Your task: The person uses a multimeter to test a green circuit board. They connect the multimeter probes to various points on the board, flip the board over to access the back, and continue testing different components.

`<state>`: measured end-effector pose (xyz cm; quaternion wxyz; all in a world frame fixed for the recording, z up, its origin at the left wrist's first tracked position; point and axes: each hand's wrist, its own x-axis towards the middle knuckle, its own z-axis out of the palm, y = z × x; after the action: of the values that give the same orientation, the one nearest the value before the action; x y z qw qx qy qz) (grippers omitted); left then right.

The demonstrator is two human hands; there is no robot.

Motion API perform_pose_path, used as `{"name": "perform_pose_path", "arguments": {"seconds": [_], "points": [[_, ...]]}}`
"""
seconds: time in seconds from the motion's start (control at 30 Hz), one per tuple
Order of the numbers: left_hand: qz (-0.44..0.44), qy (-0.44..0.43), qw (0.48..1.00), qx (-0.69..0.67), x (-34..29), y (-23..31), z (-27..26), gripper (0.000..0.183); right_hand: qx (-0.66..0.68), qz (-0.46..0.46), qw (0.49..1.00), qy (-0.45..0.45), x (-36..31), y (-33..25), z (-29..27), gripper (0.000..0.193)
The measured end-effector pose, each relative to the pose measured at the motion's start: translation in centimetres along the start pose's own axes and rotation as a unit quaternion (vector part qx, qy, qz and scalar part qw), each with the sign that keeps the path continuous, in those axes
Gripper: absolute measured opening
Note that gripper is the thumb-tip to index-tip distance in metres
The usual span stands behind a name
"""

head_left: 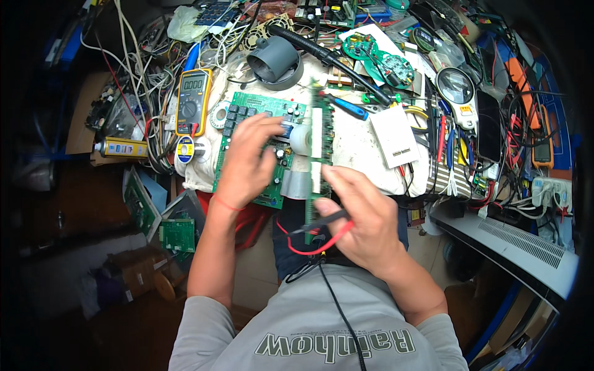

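Note:
My left hand (246, 162) rests on a green circuit board (244, 111) that lies flat on the white cloth, its fingers curled near the blue parts by the board's right side. A second, narrow green circuit board (321, 133) stands on edge between my hands. My right hand (359, 219) is at its lower end and pinches a black probe and a red probe (329, 219) together, their tips at the board's lower edge. Black and red leads (309, 250) loop down toward my grey shirt.
A yellow multimeter (192, 102) lies at the left among tangled wires. A grey dome housing (274, 60), a blue-handled screwdriver (348, 107), round green boards (378, 59), a magnifier (455, 86), a white box (395, 136) and a power strip (550, 188) crowd the bench.

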<state>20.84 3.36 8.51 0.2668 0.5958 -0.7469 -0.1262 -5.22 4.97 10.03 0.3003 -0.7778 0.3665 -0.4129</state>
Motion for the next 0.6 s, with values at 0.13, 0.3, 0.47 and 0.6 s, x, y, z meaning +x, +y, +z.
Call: {"name": "perform_pose_path", "arguments": {"seconds": [0.13, 0.3, 0.47, 0.6], "points": [[-0.199, 0.106, 0.953, -0.204, -3.5, -0.6, -2.6, 0.03, -0.004, -0.052, 0.998, -0.017, 0.4, 0.0, 3.2, 0.056], [-0.217, 0.136, 0.921, -0.294, -5.6, 0.0, -3.7, 0.029, -0.024, -0.063, 0.997, -0.044, -0.2, 0.4, 4.9, 0.054], [-0.19, 0.123, 0.943, -0.243, -4.7, 2.3, -3.7, 0.031, -0.034, -0.05, 0.997, -0.051, -2.1, 0.9, 4.2, 0.048], [-0.17, 0.149, 0.966, -0.128, -3.5, 5.7, -4.0, 0.024, -0.017, -0.051, 0.999, 0.005, -3.1, 1.5, 3.1, 0.041]]}}
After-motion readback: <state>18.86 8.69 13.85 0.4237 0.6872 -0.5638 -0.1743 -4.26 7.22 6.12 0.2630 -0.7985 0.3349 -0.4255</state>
